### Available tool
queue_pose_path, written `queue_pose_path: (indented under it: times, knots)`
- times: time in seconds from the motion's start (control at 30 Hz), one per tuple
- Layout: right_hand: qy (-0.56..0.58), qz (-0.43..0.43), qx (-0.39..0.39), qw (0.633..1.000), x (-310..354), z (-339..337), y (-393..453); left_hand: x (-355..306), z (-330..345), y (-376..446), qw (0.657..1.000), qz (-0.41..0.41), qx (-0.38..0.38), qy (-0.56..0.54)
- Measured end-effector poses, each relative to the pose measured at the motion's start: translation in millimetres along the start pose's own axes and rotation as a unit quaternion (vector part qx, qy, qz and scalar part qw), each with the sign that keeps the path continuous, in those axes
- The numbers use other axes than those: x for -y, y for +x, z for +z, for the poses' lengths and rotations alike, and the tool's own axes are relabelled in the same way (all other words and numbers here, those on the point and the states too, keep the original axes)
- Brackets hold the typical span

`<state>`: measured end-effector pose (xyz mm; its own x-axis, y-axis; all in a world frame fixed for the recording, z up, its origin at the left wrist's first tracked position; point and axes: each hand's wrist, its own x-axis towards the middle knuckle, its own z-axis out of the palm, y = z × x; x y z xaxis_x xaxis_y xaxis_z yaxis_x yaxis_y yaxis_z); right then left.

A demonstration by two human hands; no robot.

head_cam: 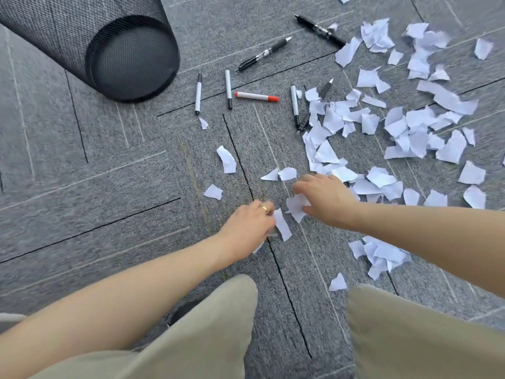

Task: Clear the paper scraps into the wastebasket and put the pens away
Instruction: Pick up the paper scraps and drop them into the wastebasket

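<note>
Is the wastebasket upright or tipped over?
Tipped over: the black mesh wastebasket lies on its side on the carpet, its round end facing the camera.

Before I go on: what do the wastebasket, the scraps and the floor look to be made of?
Wastebasket: black mesh, probably metal; the fine weave shows and the carpet is visible through its wall. Scraps: thin matte white paper, with ragged torn edges and creases. Floor: grey carpet tiles, judging by the woven texture and dark seams. The left hand and right hand each hold a scrap.
</note>
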<state>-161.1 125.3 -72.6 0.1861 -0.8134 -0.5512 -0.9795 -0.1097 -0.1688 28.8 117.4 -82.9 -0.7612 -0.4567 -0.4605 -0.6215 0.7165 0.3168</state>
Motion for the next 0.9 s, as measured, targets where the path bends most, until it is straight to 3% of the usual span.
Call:
queue_pose_path:
  times: [0.07,0.17,0.37,0.5,0.57,0.73,0.8,0.9]
  knots:
    - [0.012,0.005,-0.002,1.000,0.1,3.3,-3.4,5.6,9.3,-1.2,0.997,0.048,-0.026,0.049]
    - [0.014,0.015,0.004,1.000,1.7,6.4,-5.1,7.4,14.0,-3.0,0.998,0.052,-0.002,0.029]
    - [0.011,0.027,-0.007,1.000,9.4,11.5,-8.5,3.6,10.3,-1.1,0.994,-0.041,0.015,-0.104]
    - [0.036,0.031,-0.014,0.999,7.8,12.0,-9.6,5.9,-3.9,3.0,0.956,-0.137,-0.003,-0.258]
    - [0.043,0.034,-0.021,0.998,7.1,13.8,-9.6,4.7,-11.6,8.2,0.953,-0.115,0.013,-0.280]
    - [0.054,0.023,-0.031,0.998,7.0,16.1,-8.5,-2.9,-17.3,19.3,0.992,0.033,0.105,-0.065]
    - [0.039,-0.016,-0.034,0.999,6.0,14.8,-7.3,-0.9,-15.8,18.8,0.994,0.044,0.100,-0.008]
    - [0.008,-0.071,-0.021,0.997,5.7,13.7,-5.4,2.8,-12.5,14.0,0.996,0.030,0.081,-0.011]
